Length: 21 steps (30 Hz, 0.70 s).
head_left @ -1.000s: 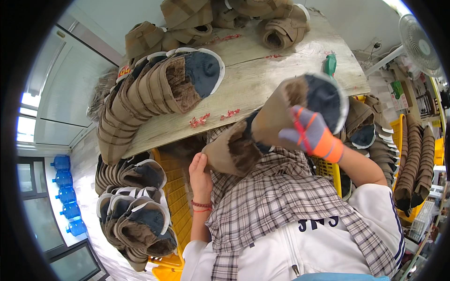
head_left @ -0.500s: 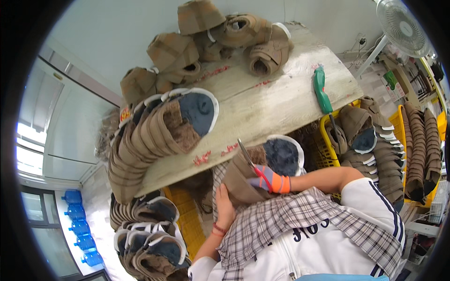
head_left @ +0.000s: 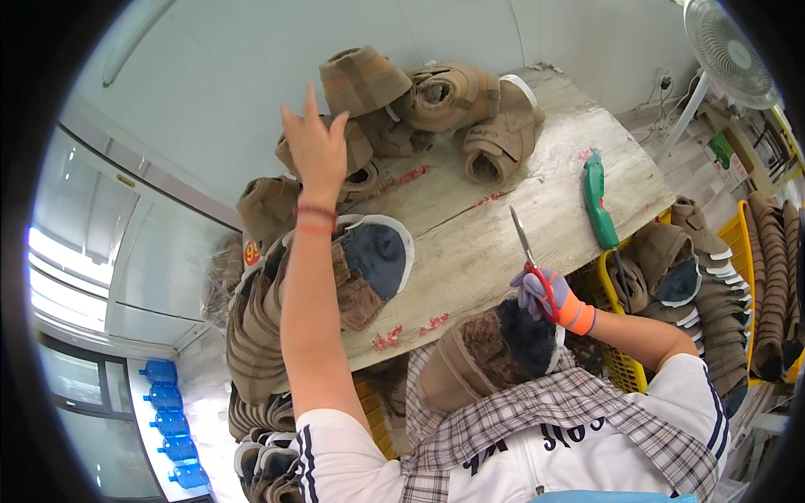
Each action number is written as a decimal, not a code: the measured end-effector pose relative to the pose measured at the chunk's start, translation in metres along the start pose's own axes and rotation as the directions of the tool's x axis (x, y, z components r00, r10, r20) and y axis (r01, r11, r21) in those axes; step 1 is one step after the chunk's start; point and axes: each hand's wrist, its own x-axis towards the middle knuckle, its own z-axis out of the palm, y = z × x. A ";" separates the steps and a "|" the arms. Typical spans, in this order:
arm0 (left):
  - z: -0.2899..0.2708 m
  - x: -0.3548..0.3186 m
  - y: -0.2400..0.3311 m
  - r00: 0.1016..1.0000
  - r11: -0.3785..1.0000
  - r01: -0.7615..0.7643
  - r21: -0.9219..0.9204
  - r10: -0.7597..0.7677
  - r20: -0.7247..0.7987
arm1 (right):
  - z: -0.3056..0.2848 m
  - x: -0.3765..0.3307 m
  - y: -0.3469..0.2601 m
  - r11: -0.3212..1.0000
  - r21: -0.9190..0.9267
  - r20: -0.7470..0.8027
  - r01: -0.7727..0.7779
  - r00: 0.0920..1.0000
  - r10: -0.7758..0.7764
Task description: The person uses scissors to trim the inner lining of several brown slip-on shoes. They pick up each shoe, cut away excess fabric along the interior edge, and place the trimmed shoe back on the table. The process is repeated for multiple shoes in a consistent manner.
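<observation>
My bare left hand (head_left: 320, 155) is stretched out over the table's far left, fingers spread and holding nothing. It hovers at a heap of brown plaid fabric shoe uppers (head_left: 363, 82), close to the front of the heap. In a purple and orange glove, my right hand (head_left: 549, 295) grips red-handled scissors (head_left: 527, 243), blades pointing up and away. Below that hand, a brown fleece-lined upper (head_left: 470, 356) with a dark blue fuzzy insole (head_left: 524, 331) rests on the checked apron (head_left: 537, 411) over my lap.
A curved stack of nested uppers (head_left: 260, 335) lies along the table's (head_left: 453, 243) left side. At right sit a green-handled tool (head_left: 596, 201) and yellow crates (head_left: 625, 369) of more uppers. Blue water bottles (head_left: 168, 423) stand on the left; a fan (head_left: 731, 54) stands far right.
My left hand has left the upper on my lap and reached up and forward to the heap. The scissors have come away from that upper with my right hand, which moved right.
</observation>
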 end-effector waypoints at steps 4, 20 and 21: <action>0.048 0.064 -0.025 0.951 0.992 0.100 -0.074 -0.073 0.301 | -0.008 -0.001 -0.001 0.998 -0.021 -0.069 -0.061 0.996 0.059; -0.188 -0.107 -0.033 0.549 -0.456 0.527 -0.717 -0.461 0.697 | 0.039 -0.043 -0.139 0.476 -0.799 0.133 0.368 0.880 -0.457; -0.197 -0.136 -0.024 0.496 -0.477 0.524 -0.705 -0.502 0.708 | 0.050 -0.046 -0.147 0.353 -0.849 0.177 0.393 0.841 -0.511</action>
